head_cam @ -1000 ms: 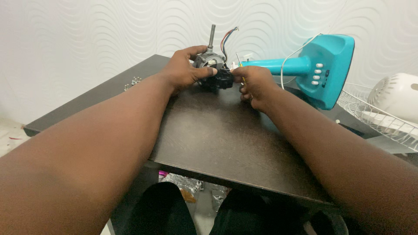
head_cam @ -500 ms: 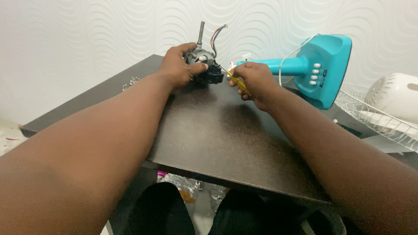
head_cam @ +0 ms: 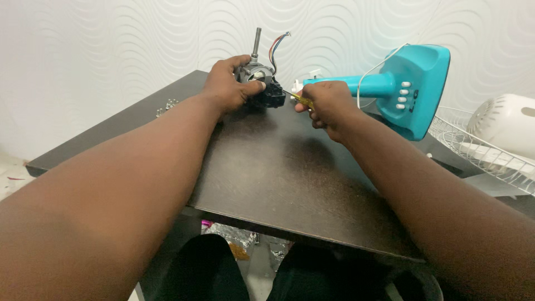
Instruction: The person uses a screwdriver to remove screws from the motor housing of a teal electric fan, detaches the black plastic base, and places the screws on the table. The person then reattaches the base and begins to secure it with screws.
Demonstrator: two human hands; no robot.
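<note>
Motor point(head_cam: 257, 75), grey with a black block at its lower right, sits at the far edge of the dark table point(head_cam: 278, 167), near twelve o'clock in the head view, shaft upright and coloured wires point(head_cam: 277, 47) rising at its one o'clock. Gripped from its nine o'clock side by the left hand point(head_cam: 227, 86), fingers wrapped over the top, thumb pressed on the front. At the motor's three o'clock, right hand point(head_cam: 327, 100) clenched around a yellow-handled screwdriver point(head_cam: 301, 99), tip pointing at the black block; cannot tell whether seated in a screw. Best done by holding the motor firm against the table, keeping the blade in line with the screw, pressing inward while turning, staying off the wires. Beyond, at two o'clock, a teal fan stand point(head_cam: 409, 89) lying down; at three o'clock a wire grille point(head_cam: 479, 147) and white housing point(head_cam: 507, 125); loose screws point(head_cam: 167, 105) at ten o'clock.
</note>
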